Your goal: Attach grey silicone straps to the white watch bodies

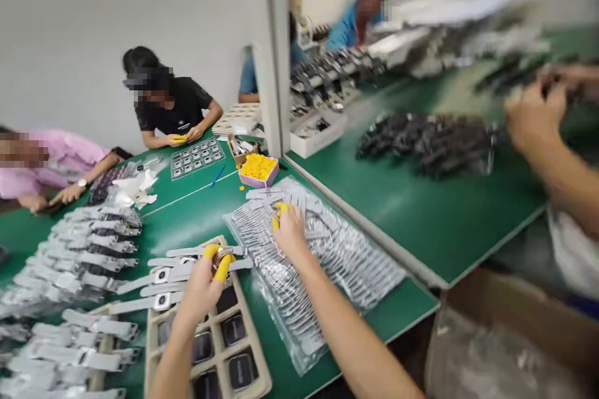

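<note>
My left hand [206,283], with yellow finger cots on its fingertips, is closed on a watch [223,254] with a light grey strap above the beige tray. My right hand [289,230], also in yellow finger cots, is over a spread of grey watch straps [337,249] on clear plastic. Its fingers are pinched on a strap there, partly hidden by the hand. In the beige compartment tray [255,355] lie dark square watch cases [241,371]. Several grey-strapped watches [161,300] lie across the tray's far end.
Rows of grey-strapped watches [88,262] fill the left side. A box of yellow finger cots [258,169], a blue pen [218,176] and a clear tray of watch parts [197,158] are farther back. Co-workers sit around; another person's hand [536,109] is near dark straps [425,140] beyond the divider.
</note>
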The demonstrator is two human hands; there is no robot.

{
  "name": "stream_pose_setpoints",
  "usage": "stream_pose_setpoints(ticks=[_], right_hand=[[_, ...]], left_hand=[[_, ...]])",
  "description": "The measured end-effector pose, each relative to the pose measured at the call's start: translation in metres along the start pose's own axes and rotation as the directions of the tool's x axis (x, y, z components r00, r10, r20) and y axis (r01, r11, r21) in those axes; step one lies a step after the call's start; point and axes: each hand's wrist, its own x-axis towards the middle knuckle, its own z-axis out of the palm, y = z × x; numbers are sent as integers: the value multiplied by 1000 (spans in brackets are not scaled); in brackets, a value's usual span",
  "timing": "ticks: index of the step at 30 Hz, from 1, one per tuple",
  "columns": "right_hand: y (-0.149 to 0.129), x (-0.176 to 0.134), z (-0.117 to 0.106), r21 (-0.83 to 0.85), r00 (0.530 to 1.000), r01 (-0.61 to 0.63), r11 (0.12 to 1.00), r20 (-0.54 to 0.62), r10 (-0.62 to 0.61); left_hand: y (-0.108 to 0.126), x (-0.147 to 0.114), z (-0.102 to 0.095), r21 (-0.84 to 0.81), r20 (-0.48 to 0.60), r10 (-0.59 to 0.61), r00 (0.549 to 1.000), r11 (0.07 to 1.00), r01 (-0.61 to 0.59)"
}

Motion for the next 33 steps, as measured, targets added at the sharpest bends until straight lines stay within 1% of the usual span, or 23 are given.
stream_pose_setpoints(ticks=[2, 3, 4, 5, 6, 7, 8, 9, 10, 12, 13, 15, 17, 19, 21, 23, 26, 28, 32, 33], right_hand=[[0, -5, -2, 222, 1000, 13, 975, -16, -9], [-2, -8, -3, 346, 1000, 0, 938, 1, 0], [-7, -13, -4, 475, 999, -43, 879, 46, 24], [-13, -18, -5, 590, 992, -110, 800, 110, 55], [-20, -25, -5, 676, 977, -190, 712, 200, 70], [-29, -34, -5, 728, 951, -276, 628, 304, 66], [-37, -43, -5, 748, 908, -372, 550, 417, 47], [-45, -53, -5, 739, 848, -473, 479, 529, 22], [-52, -63, -5, 717, 791, -556, 421, 612, 2], [-61, -79, -4, 663, 699, -661, 351, 715, -32], [-64, -85, -3, 637, 667, -692, 339, 744, -35], [-65, -92, -1, 596, 628, -725, 344, 778, -23], [-65, -92, 0, 576, 615, -727, 373, 788, -18], [-63, -90, 2, 570, 618, -702, 426, 786, -33], [-63, -88, 2, 551, 613, -678, 487, 789, -40], [-63, -88, 2, 516, 592, -680, 521, 806, -25], [-63, -88, 0, 471, 557, -713, 520, 830, 12], [-62, -87, -2, 445, 534, -737, 509, 845, 34], [-60, -82, -6, 377, 427, -805, 458, 904, 7], [-59, -80, -6, 372, 413, -819, 437, 911, -1]], left_hand=[[-5, 3, 19, -275, -31, 1, 1000, 962, -9], [-7, 3, 28, -359, -49, -2, 999, 933, -16], [-9, 3, 35, -410, -65, -10, 998, 912, -17], [-11, 2, 40, -440, -75, -22, 997, 898, -13], [-13, 2, 43, -459, -84, -34, 996, 889, -8], [-15, 1, 45, -469, -90, -44, 995, 883, -3], [-17, 0, 46, -472, -96, -52, 994, 882, 1], [-18, -1, 47, -467, -104, -55, 993, 884, 0], [-19, -2, 47, -456, -112, -53, 992, 890, -4], [-21, -3, 45, -424, -126, -36, 991, 906, -21], [-21, -3, 44, -405, -127, -24, 992, 914, -30], [-20, -4, 42, -370, -103, -5, 995, 928, -34], [-20, -5, 39, -325, -65, 12, 998, 945, -32], [-20, -6, 38, -254, -41, 39, 998, 966, -48], [-22, -6, 38, -167, -33, 86, 996, 982, -90], [-23, -6, 39, -92, -16, 133, 991, 987, -134], [-24, -6, 38, -6, 16, 195, 981, 981, -195], [-24, -6, 35, 12, 27, 230, 973, 973, -231], [-21, -7, 30, -25, 22, 288, 957, 958, -287], [-19, -7, 29, -33, 23, 293, 956, 956, -292]])
